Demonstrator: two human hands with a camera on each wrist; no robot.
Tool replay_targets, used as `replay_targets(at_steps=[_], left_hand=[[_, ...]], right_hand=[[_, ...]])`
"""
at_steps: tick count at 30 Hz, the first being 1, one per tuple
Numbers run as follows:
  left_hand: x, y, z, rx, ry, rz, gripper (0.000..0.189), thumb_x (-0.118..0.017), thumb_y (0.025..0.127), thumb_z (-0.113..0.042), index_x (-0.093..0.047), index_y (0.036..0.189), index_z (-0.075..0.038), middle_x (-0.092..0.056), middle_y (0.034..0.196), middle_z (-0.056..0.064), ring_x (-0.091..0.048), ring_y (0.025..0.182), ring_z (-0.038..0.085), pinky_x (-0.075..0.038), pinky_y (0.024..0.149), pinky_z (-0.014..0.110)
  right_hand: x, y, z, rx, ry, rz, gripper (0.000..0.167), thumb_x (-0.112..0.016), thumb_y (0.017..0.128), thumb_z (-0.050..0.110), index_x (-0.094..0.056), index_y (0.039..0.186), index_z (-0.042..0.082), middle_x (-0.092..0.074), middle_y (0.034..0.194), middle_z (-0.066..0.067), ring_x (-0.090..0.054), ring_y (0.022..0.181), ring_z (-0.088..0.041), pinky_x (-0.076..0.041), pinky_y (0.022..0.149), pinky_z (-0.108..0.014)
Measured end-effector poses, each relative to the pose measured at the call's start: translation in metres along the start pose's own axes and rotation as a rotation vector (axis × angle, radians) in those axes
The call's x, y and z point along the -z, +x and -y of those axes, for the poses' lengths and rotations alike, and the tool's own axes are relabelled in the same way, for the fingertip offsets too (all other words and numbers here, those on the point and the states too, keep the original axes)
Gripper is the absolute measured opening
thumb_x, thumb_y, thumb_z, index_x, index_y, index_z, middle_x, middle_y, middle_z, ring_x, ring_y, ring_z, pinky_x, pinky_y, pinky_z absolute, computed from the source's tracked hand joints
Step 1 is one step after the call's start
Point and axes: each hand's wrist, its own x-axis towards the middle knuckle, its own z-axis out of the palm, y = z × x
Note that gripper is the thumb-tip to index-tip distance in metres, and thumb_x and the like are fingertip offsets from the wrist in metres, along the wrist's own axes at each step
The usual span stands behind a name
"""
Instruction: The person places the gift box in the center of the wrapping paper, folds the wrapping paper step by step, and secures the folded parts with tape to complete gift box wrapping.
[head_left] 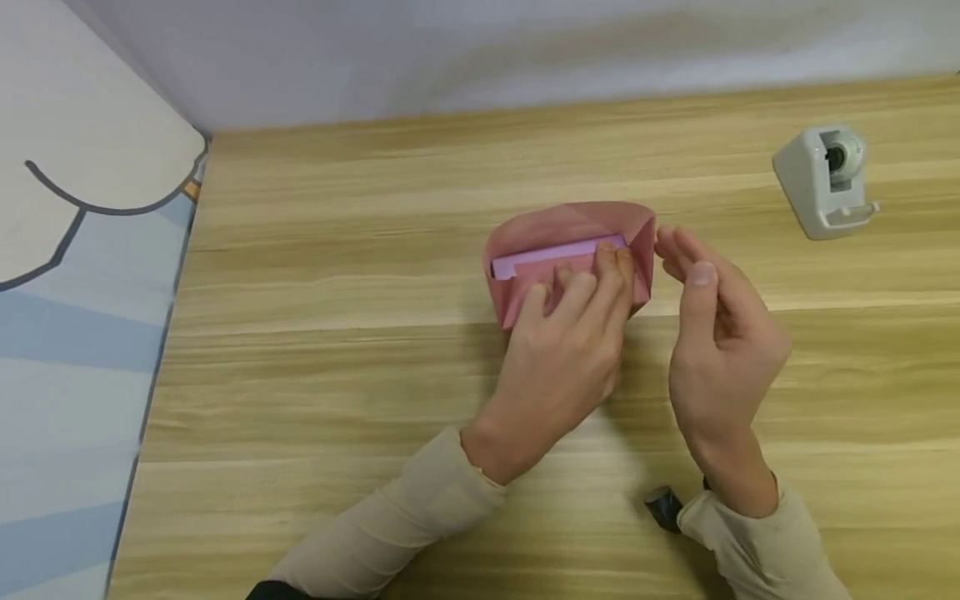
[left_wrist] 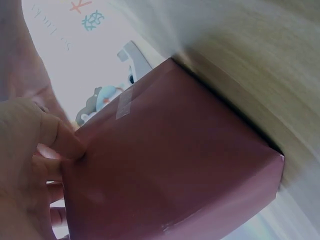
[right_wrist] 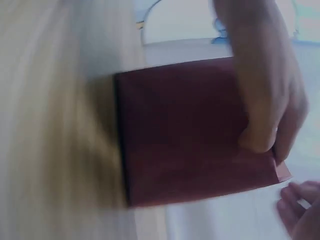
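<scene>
A package in pink wrapping paper [head_left: 573, 218] stands on end on the table, its top loosely folded around a purple edge [head_left: 551, 252] inside. My left hand [head_left: 566, 350] grips the near side of the paper at the top, thumb outside and fingertips reaching over the inner flap. The left wrist view shows the thumb pressing the paper wall [left_wrist: 175, 145], which carries a strip of clear tape [left_wrist: 125, 102]. Beside the right top corner of the paper is my right hand [head_left: 723, 333], its fingers bent forward and the thumb close to them. It appears just off the corner in the right wrist view.
A white tape dispenser [head_left: 817, 183] with a roll stands at the back right of the wooden table [head_left: 337, 375]. A pale wall [head_left: 450, 58] rises behind. A printed panel [head_left: 75, 375] borders the left edge. A black wrist camera [head_left: 663, 508] sits by the right sleeve.
</scene>
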Motion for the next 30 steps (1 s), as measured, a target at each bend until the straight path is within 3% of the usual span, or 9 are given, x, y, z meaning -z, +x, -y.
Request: replay_targets(at_steps=[3, 5, 9, 13, 16, 19, 22, 26, 30], left_hand=[[0.003, 0.000, 0.004, 0.008, -0.081, 0.029, 0.052, -0.048, 0.097, -0.022, -0.059, 0.146, -0.008, -0.066, 0.140, 0.000, -0.060, 0.106, 0.019, -0.043, 0.079, 0.033], [0.007, 0.002, 0.009, 0.019, -0.169, 0.059, 0.054, -0.052, 0.093, -0.022, -0.061, 0.144, -0.009, -0.067, 0.141, 0.001, -0.059, 0.105, 0.019, -0.044, 0.080, 0.033], [0.016, 0.004, 0.022, 0.051, -0.347, 0.133, 0.054, -0.059, 0.090, -0.019, -0.063, 0.143, -0.008, -0.067, 0.144, 0.003, -0.061, 0.107, 0.019, -0.047, 0.079, 0.031], [0.021, 0.006, 0.031, 0.059, -0.442, 0.175, 0.054, -0.058, 0.094, -0.016, -0.058, 0.146, -0.003, -0.070, 0.138, 0.005, -0.060, 0.099, 0.020, -0.047, 0.075, 0.028], [0.023, 0.009, 0.036, 0.038, -0.449, 0.180, 0.059, -0.056, 0.091, -0.010, -0.053, 0.148, 0.004, -0.078, 0.115, 0.005, -0.058, 0.085, 0.018, -0.045, 0.077, 0.028], [0.026, 0.013, 0.041, 0.016, -0.416, 0.216, 0.062, -0.056, 0.090, -0.009, -0.049, 0.149, 0.008, -0.074, 0.087, 0.001, -0.055, 0.074, 0.016, -0.043, 0.081, 0.028], [0.030, 0.018, 0.045, 0.018, -0.377, 0.288, 0.055, -0.056, 0.095, -0.009, -0.051, 0.148, 0.003, -0.076, 0.099, 0.003, -0.061, 0.086, 0.017, -0.046, 0.087, 0.028], [0.033, 0.025, 0.046, 0.034, -0.330, 0.364, 0.044, -0.059, 0.101, -0.011, -0.058, 0.143, -0.002, -0.071, 0.131, 0.005, -0.063, 0.116, 0.022, -0.054, 0.090, 0.029], [0.031, 0.031, 0.050, 0.065, -0.354, 0.405, 0.042, -0.070, 0.096, -0.007, -0.062, 0.137, -0.004, -0.071, 0.125, 0.005, -0.065, 0.118, 0.023, -0.057, 0.091, 0.031]], right_hand=[[-0.001, -0.011, 0.001, 0.230, -0.076, -0.059, 0.026, -0.051, 0.097, -0.004, -0.074, 0.100, -0.016, -0.077, 0.096, -0.030, -0.079, 0.094, -0.028, -0.060, 0.095, -0.027], [0.000, -0.020, 0.001, 0.348, -0.162, -0.031, 0.025, -0.051, 0.093, -0.005, -0.075, 0.098, -0.013, -0.077, 0.092, -0.028, -0.077, 0.089, -0.034, -0.059, 0.096, -0.025], [0.004, -0.028, 0.000, 0.456, -0.316, 0.154, 0.033, -0.049, 0.088, -0.009, -0.076, 0.106, -0.009, -0.077, 0.102, -0.025, -0.072, 0.096, -0.041, -0.056, 0.101, -0.031], [0.005, -0.027, 0.001, 0.556, -0.393, 0.283, 0.034, -0.050, 0.086, -0.010, -0.076, 0.108, -0.010, -0.076, 0.110, -0.025, -0.069, 0.105, -0.043, -0.054, 0.094, -0.048], [0.004, -0.025, 0.003, 0.590, -0.400, 0.351, 0.031, -0.051, 0.089, -0.009, -0.075, 0.108, -0.012, -0.075, 0.113, -0.026, -0.069, 0.106, -0.044, -0.053, 0.093, -0.053], [0.005, -0.023, 0.005, 0.578, -0.422, 0.415, 0.030, -0.050, 0.093, -0.006, -0.073, 0.110, -0.013, -0.075, 0.116, -0.027, -0.069, 0.107, -0.045, -0.054, 0.096, -0.053], [0.008, -0.022, 0.006, 0.573, -0.474, 0.460, 0.032, -0.048, 0.093, -0.004, -0.072, 0.112, -0.013, -0.074, 0.118, -0.026, -0.069, 0.108, -0.045, -0.054, 0.097, -0.054], [0.010, -0.020, 0.007, 0.596, -0.522, 0.516, 0.034, -0.047, 0.093, -0.004, -0.071, 0.116, -0.013, -0.073, 0.119, -0.027, -0.068, 0.109, -0.046, -0.053, 0.097, -0.055], [0.008, -0.018, 0.007, 0.618, -0.524, 0.575, 0.036, -0.046, 0.095, -0.004, -0.070, 0.121, -0.011, -0.073, 0.122, -0.027, -0.068, 0.114, -0.045, -0.052, 0.102, -0.054]])
